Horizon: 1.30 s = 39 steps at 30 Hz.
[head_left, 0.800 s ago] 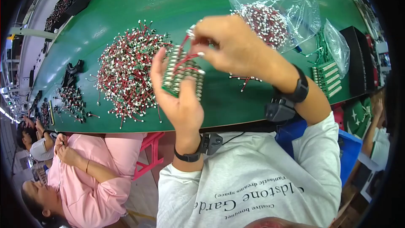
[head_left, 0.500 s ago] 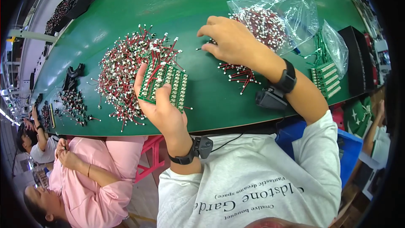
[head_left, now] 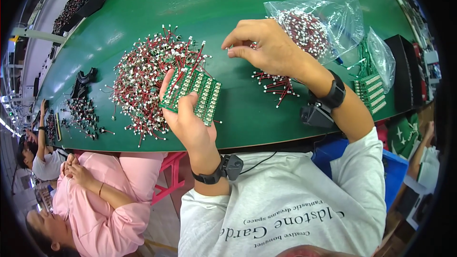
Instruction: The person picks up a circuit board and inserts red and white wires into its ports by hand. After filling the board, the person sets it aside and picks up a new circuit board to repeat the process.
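While the left hand point(head_left: 188, 114) grips a green circuit board panel point(head_left: 193, 93) from below, its fingers curl up over the near-left edge and the thumb presses on the panel's face, so the panel is clamped between them and tilted above the table. Rows of small pale components cover the flat, rectangular panel in a regular grid.

Further right, the right hand point(head_left: 266, 47) hovers over the green table point(head_left: 238, 0), thumb and forefinger pinched together near its left side. Whether something tiny sits between the fingertips cannot be told. A black band circles each wrist.

Just below the right hand lies a small cluster of red wire leads point(head_left: 276, 85) with white plug ends, thin and bristly. Behind the hand rests a crinkled clear plastic bag point(head_left: 333, 19) stuffed with more of the same leads. To the left of the panel spreads a large loose heap of wired parts point(head_left: 143, 76), a tangle of red strands, white tips and green chips.

At the table's right edge, more green panels point(head_left: 371, 93) lie beside a second clear bag. A person in pink point(head_left: 100, 195) sits at lower left.
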Motion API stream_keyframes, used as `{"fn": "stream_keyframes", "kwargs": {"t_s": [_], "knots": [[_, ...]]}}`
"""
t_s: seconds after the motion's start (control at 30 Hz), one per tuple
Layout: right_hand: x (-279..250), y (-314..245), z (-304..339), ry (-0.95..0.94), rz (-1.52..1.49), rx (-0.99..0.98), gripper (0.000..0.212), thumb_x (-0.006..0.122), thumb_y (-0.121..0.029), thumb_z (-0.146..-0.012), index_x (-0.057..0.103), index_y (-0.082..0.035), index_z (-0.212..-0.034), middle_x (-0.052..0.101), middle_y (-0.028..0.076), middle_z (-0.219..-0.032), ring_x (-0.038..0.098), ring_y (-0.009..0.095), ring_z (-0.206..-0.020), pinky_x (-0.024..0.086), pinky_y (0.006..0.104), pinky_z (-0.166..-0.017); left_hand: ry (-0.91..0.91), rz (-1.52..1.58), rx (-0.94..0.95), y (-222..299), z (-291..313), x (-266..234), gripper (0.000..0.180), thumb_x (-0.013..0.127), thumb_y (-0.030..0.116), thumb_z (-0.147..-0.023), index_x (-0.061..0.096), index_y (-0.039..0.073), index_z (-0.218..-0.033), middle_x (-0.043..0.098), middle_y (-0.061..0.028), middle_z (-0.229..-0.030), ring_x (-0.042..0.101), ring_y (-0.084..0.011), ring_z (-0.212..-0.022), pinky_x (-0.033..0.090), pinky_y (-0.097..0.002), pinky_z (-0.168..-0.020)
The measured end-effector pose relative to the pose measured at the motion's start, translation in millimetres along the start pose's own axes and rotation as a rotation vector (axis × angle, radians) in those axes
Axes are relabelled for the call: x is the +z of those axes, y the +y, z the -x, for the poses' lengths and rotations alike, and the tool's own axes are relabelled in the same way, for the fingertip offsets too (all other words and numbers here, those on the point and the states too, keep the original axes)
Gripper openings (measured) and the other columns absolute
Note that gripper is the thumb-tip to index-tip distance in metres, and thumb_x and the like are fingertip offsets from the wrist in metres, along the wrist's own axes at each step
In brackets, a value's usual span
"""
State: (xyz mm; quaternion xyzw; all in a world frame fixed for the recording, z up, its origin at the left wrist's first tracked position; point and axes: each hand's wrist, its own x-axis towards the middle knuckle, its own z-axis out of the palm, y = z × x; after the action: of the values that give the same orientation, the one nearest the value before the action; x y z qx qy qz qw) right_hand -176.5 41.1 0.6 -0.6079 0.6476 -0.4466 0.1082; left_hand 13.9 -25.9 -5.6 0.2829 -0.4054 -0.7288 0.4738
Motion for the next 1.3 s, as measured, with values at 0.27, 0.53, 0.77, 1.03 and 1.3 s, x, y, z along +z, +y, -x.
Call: {"fn": "stream_keyframes", "kwargs": {"t_s": [0.27,0.53,0.77,1.03,1.3], "knots": [[8,-41,8,0.035,-0.096,-0.149,0.012,0.068,-0.003,-0.079,0.064,0.0,-0.09,0.063,0.01,-0.079,0.062,0.023,-0.067,0.05,0.0341,-0.06,-0.001,0.019,-0.02,-7,1,5,0.056,0.043,-0.008,-0.078,0.043,-0.001,-0.133,0.061,-0.0164,-0.11,0.063,-0.0205,-0.093,0.053,-0.0338,-0.081],[22,-36,13,0.05,0.004,-0.131,0.011,0.067,-0.006,-0.08,0.059,0.001,-0.084,0.059,0.012,-0.075,0.059,0.029,-0.066,0.047,0.0377,-0.058,-0.099,-0.024,-0.048,-17,13,15,0.056,0.045,-0.009,-0.081,0.041,-0.002,-0.136,0.06,-0.0139,-0.116,0.06,-0.0172,-0.103,0.046,-0.0317,-0.093],[21,-34,14,0.038,0.038,-0.123,0.012,0.064,-0.007,-0.08,0.057,0.003,-0.083,0.056,0.015,-0.075,0.057,0.032,-0.067,0.046,0.0399,-0.059,-0.171,-0.124,-0.053,-16,18,16,0.055,0.052,-0.011,-0.083,0.04,-0.006,-0.137,0.062,-0.0118,-0.113,0.061,-0.0147,-0.099,0.049,-0.0285,-0.088],[15,-37,15,0.022,0.084,-0.079,0.016,0.066,-0.007,-0.075,0.057,0.004,-0.083,0.057,0.017,-0.076,0.058,0.035,-0.071,0.047,0.0421,-0.061,-0.241,-0.372,0.025,-18,22,16,0.054,0.053,-0.009,-0.088,0.037,-0.009,-0.14,0.063,-0.0112,-0.114,0.06,-0.0133,-0.103,0.047,-0.0269,-0.091],[15,-33,17,0.027,0.12,-0.116,0.017,0.066,-0.001,-0.073,0.057,0.002,-0.087,0.06,0.018,-0.081,0.059,0.037,-0.072,0.048,0.042,-0.063,-0.289,-0.427,-0.005,-23,23,14,0.056,0.048,-0.008,-0.09,0.032,-0.008,-0.143,0.062,-0.0118,-0.12,0.058,-0.0119,-0.104,0.044,-0.0256,-0.092]]}}
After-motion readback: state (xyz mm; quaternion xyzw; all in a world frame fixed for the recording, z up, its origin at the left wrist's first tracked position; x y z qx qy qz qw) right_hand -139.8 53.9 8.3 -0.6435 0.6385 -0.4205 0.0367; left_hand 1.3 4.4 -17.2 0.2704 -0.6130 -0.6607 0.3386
